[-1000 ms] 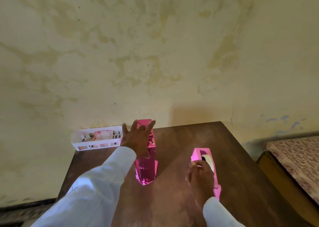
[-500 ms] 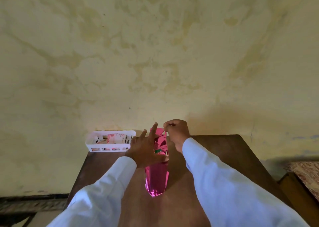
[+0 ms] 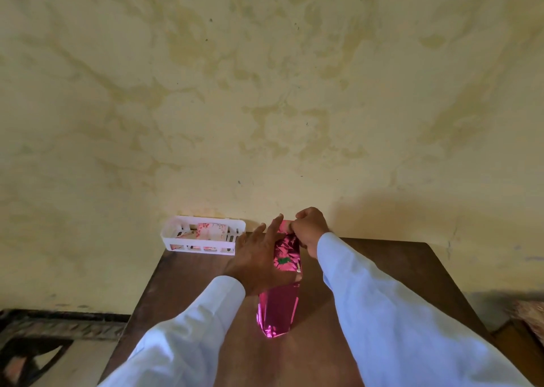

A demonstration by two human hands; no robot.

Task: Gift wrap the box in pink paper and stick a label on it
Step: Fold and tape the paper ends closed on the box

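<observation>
Box point(image 3: 279, 307) runs lengthwise away from you on the counter point(image 3: 382, 269). Your left hand point(image 3: 259, 257) lies flat, holding it; your right hand point(image 3: 309, 229), closed in a pinching grip, works its far end.

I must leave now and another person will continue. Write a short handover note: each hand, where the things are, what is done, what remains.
Left hand: lies flat, fingers spread, on the left side of the pink-wrapped box, holding it down.
Right hand: closed, fingers pinched at the box's far end; what it pinches is too small to tell.
Box: lies lengthwise on the wooden table, near end folded to a point.
White basket: at the table's far left corner against the wall, with patterned paper pieces inside.
Done: the box's visible surface is covered in pink paper.
Left: close the far end, then stick on the label. No label is visible on the box.
</observation>
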